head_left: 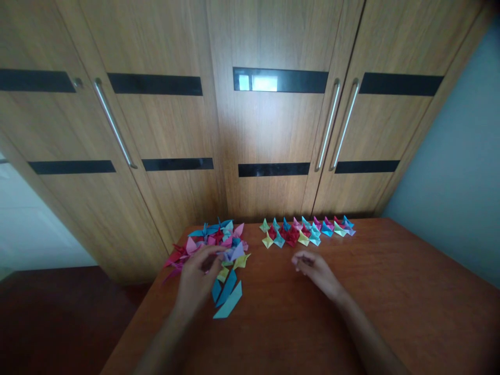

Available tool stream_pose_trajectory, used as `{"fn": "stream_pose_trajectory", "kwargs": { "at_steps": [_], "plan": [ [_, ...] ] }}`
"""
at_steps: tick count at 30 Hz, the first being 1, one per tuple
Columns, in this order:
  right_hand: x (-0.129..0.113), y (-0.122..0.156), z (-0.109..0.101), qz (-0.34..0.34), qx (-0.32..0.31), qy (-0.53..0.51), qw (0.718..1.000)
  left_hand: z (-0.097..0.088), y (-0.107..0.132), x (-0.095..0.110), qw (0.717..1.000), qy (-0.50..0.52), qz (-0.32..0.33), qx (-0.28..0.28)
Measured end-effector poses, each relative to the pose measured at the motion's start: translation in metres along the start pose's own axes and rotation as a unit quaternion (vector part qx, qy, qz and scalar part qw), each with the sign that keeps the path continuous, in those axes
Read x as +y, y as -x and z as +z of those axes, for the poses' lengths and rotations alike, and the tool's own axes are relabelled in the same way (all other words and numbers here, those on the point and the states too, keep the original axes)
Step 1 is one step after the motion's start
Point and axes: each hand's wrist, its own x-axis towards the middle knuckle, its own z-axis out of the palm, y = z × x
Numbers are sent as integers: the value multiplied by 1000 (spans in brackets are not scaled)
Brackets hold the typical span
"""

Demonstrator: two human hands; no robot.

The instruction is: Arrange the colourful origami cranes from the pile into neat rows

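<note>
My left hand (198,278) is at the right side of a heap of folded paper cranes (219,234). Its thumb and forefinger come together on a lavender origami crane (235,253). Yellow cranes (241,261) lie just beyond and below those fingertips. Nearer to me, flat folded strips of blue paper (227,289) and pale turquoise paper (230,301) rest on the table. My right hand (315,270) hovers over the table with curled fingers; whatever they may hold is hidden. Small pointed paper pieces (291,237) in several colours stand in rows behind it.
The reddish-brown wooden table (281,323) stands against a tall wooden wardrobe (269,130) with metal handles (328,125) and dark strips. A bluish wall (453,182) is on the right. Dark floor (70,317) shows at the left, beside a white panel (42,224).
</note>
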Motion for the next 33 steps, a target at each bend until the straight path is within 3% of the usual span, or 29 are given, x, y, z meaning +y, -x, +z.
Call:
{"fn": "stream_pose_trajectory", "kwargs": {
  "at_steps": [6, 12, 21, 30, 33],
  "plan": [
    [-16, 5, 14, -1, -53, -86, 995, 45, 2, 25, 996, -9, 69, -52],
    [-10, 4, 14, -15, -36, -88, 995, 78, 9, 24, 993, 16, 71, -96],
    [-1, 3, 33, -6, -86, -80, 993, 89, 29, 14, 991, 68, 14, -115],
    [-6, 4, 27, -8, -79, -86, 993, 92, 35, 10, 988, 112, -33, -98],
    [-7, 3, 12, -18, -28, -68, 997, 96, 40, 9, 987, 126, -42, -92]
  ]
}}
